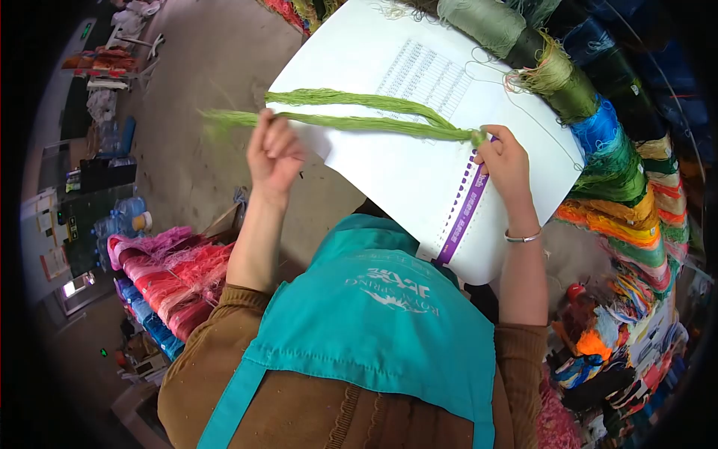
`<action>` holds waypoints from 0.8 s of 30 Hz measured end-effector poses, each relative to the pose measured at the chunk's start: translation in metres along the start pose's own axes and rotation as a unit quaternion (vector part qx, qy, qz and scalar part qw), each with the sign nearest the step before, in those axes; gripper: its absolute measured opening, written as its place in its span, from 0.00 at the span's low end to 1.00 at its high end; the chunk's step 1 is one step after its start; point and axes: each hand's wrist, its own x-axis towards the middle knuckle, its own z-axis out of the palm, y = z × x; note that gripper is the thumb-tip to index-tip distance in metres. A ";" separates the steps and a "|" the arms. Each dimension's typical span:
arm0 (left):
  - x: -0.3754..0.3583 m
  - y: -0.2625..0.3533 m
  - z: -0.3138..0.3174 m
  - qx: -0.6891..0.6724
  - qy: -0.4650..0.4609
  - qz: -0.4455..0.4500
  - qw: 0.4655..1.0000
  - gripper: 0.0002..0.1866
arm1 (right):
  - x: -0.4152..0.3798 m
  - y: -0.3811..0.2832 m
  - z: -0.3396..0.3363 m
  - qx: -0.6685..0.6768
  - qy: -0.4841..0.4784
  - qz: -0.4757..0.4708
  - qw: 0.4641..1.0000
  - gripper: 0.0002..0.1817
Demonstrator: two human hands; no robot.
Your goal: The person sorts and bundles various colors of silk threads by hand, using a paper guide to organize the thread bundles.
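Observation:
A long bundle of green thread [359,122] stretches across a large white sheet [374,168] with a printed table of figures. My right hand [507,165] pinches the knotted end of the bundle, beside a purple printed strip [467,206] lined with small holes. From that end the bundle splits into two strands. My left hand [277,153] has its fingers closed on the lower strand near the left edge of the sheet; the loose tips beyond it are blurred. The upper strand lies on the sheet.
Thread spools and hanks [598,131] run along the right side. Pink and red hanks [176,277] hang at the left, near water bottles [123,218]. More coloured yarn [598,337] lies at the lower right. A teal apron [374,314] covers my front.

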 end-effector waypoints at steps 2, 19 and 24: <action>0.003 -0.024 0.005 0.307 0.086 -0.026 0.947 0.07 | 0.000 -0.001 0.001 -0.062 0.004 -0.040 0.997 0.16; 0.047 -0.130 0.018 0.878 -0.083 0.075 0.465 0.09 | 0.004 0.015 0.006 -0.147 0.076 -0.206 0.964 0.08; 0.051 -0.130 0.028 0.838 -0.130 0.081 0.524 0.06 | -0.001 0.018 0.007 0.132 0.041 -0.140 0.980 0.08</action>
